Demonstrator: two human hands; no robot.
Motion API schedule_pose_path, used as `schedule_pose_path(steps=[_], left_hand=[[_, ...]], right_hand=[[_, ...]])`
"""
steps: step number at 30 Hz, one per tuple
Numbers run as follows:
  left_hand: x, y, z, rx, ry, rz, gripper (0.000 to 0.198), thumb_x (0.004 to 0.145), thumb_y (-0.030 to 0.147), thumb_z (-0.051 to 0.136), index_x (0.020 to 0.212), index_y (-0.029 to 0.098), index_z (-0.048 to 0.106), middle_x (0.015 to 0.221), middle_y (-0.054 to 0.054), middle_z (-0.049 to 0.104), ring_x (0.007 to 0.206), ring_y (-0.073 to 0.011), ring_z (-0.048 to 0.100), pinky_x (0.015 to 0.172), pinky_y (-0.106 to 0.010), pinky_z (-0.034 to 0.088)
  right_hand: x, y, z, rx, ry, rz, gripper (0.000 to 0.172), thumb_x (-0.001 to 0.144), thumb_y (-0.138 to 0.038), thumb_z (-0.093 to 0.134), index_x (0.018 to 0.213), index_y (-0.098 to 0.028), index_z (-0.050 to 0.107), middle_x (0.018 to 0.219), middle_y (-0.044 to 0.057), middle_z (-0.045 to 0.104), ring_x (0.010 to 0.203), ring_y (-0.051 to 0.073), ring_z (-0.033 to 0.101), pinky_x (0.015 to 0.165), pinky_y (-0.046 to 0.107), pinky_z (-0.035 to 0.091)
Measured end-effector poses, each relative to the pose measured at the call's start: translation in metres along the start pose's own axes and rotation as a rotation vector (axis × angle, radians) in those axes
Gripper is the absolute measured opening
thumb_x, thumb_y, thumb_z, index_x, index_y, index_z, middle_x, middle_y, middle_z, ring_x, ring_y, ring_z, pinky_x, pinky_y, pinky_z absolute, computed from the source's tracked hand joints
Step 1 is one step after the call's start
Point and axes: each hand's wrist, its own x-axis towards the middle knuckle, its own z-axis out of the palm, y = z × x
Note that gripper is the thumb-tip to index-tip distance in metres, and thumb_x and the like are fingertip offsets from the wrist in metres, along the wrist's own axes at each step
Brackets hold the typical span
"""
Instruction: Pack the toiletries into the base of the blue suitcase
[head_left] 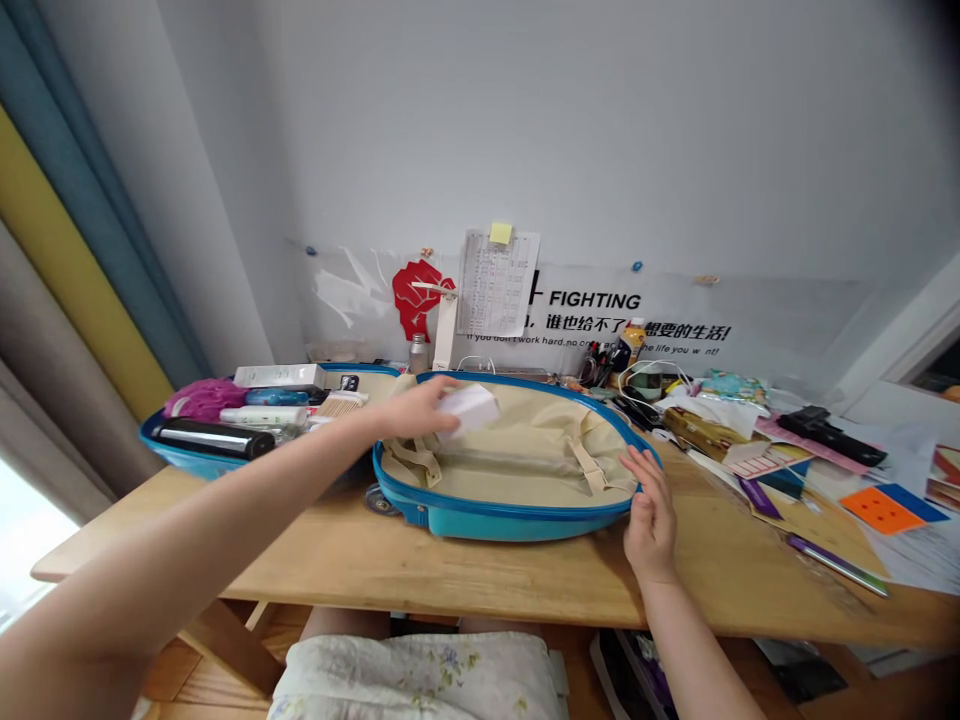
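Observation:
A blue suitcase point(525, 522) with a beige lining lies opened out on the wooden desk. My left hand point(416, 410) is closed on a small white box point(469, 407), blurred, above the left part of the suitcase's right half. Beige straps point(589, 465) lie inside that half. At its right end my right hand point(651, 515) rests against the blue rim, fingers stretched out and holding nothing. The left half carries a purple mesh bath puff point(202, 398), a long white box point(280, 376), a black cylinder point(216, 438) and a white tube point(264, 414).
Papers, a purple pen point(836, 565), an orange card point(881, 508) and a black stapler-like object point(831, 436) clutter the desk's right side. A white desk lamp point(445, 330) and a yellow-labelled bottle point(630, 343) stand by the wall. The desk's front edge point(450, 600) is close to my lap.

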Motion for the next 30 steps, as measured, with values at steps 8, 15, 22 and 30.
schedule_pose_path(steps=[8, 15, 22, 30], left_hand=[[0.037, 0.089, 0.097, 0.315, -0.463, 0.193, 0.078, 0.065, 0.045, 0.065, 0.134, 0.015, 0.048, 0.135, -0.015, 0.055, 0.118, -0.0289, 0.056, 0.092, -0.032, 0.05], [0.046, 0.091, 0.118, 0.326, -0.437, 0.223, 0.075, 0.067, 0.051, 0.068, 0.132, 0.017, 0.052, 0.133, -0.016, 0.055, 0.117, -0.0299, 0.056, 0.096, -0.036, 0.048], [0.039, 0.088, 0.112, 0.375, -0.459, 0.073, 0.09, 0.067, 0.06, 0.067, 0.142, 0.019, 0.04, 0.137, -0.019, 0.053, 0.122, -0.0348, 0.053, 0.096, -0.044, 0.045], [0.04, 0.088, 0.112, 0.17, -0.464, 0.01, 0.08, 0.081, 0.059, 0.052, 0.142, 0.012, 0.034, 0.138, -0.017, 0.053, 0.12, -0.0283, 0.056, 0.093, -0.034, 0.046]], right_hand=[[0.0, 0.001, -0.002, -0.011, -0.021, 0.004, 0.043, 0.097, -0.039, 0.03, 0.119, -0.018, 0.06, 0.13, 0.015, 0.058, 0.133, 0.03, 0.044, 0.107, 0.059, 0.035], [-0.001, 0.001, -0.003, -0.011, -0.036, 0.036, 0.044, 0.096, -0.039, 0.027, 0.116, -0.019, 0.061, 0.129, 0.014, 0.059, 0.132, 0.03, 0.045, 0.107, 0.058, 0.035], [-0.001, -0.001, -0.004, -0.012, -0.034, 0.021, 0.042, 0.096, -0.038, 0.029, 0.115, -0.019, 0.061, 0.128, 0.015, 0.059, 0.13, 0.029, 0.046, 0.107, 0.057, 0.035], [-0.001, 0.0, -0.003, -0.014, -0.036, 0.032, 0.044, 0.096, -0.04, 0.028, 0.115, -0.019, 0.061, 0.128, 0.015, 0.059, 0.132, 0.029, 0.045, 0.107, 0.057, 0.035]])
